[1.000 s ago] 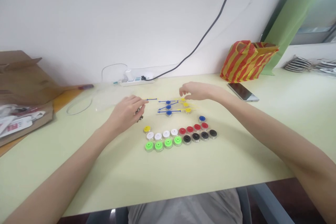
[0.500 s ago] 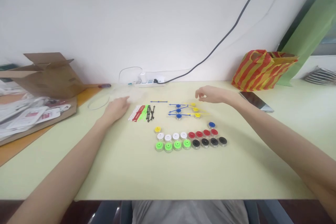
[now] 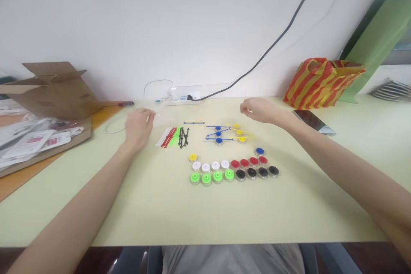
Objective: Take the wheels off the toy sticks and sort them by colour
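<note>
My left hand (image 3: 139,126) is closed in a pinch at the edge of a clear, filmy plastic bag (image 3: 165,113), whose outline is faint. Just right of it lie spinner arrows in white, red (image 3: 169,138), green and black (image 3: 184,137). My right hand (image 3: 255,109) hovers above the table behind the yellow pieces, fingers curled down; whatever they hold, if anything, is hidden. Between the hands, blue arrows (image 3: 220,139) rest on blue round bases, and yellow ones sit on yellow bases (image 3: 241,140). A single blue arrow (image 3: 193,123) lies apart.
Nearer me stand rows of white, red, green (image 3: 217,176) and black discs (image 3: 251,173). A power strip (image 3: 183,98) sits against the wall. Left are a cardboard box (image 3: 61,96) and packets (image 3: 35,139); right, a striped bag (image 3: 316,87) and a phone (image 3: 311,122).
My left hand has risen slightly and turned, its fingers now pinched, and the clear bag shows more plainly. My right hand has lifted a little and its fingers are more curled.
</note>
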The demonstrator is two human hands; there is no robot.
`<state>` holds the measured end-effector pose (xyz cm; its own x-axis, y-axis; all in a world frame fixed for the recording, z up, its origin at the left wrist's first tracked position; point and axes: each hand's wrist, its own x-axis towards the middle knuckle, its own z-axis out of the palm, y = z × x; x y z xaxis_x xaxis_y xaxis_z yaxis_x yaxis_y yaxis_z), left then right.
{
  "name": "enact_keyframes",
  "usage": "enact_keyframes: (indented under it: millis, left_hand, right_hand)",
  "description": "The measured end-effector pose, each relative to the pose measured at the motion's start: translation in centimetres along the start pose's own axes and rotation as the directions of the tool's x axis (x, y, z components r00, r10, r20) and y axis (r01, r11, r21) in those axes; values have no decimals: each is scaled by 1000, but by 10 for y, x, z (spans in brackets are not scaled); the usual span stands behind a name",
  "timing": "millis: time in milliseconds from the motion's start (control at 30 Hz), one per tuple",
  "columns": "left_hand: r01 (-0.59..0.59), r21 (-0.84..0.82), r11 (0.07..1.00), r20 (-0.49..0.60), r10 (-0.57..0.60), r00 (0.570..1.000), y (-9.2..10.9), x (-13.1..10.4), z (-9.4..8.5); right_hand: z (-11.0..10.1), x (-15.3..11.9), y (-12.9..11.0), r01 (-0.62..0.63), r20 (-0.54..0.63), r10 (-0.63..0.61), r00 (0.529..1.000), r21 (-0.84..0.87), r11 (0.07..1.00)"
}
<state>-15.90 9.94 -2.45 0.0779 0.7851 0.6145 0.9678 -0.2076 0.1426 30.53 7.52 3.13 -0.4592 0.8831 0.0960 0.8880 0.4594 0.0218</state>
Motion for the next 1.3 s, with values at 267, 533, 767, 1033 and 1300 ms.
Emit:
enact_keyframes:
  millis: [267,533,767,1033,1300]
  left_hand:
    - [142,-885,443,45,-222,974,93,-15,-21]
    - [367,-925,97,369,3,929,126,-34,-28]
    - [434,-888,148,445,51,894,136,-42,-27]
    - [481,-855,195,509,133,850,153,-47,-39]
    - [472,-858,202,481,-7,877,148,-46,-36]
  right_hand:
    - [-11,-7,-37,112,-325,15,945,366,924]
    - [-12,-7,-66,97,-189,58,980,716,691]
    - [-2,-6,-82,95,-188,136,973,858,505]
    - [7,-5,-96,132,-212,154,965,900,416]
    - [10,2,-82,91,-155,219,963,957,276]
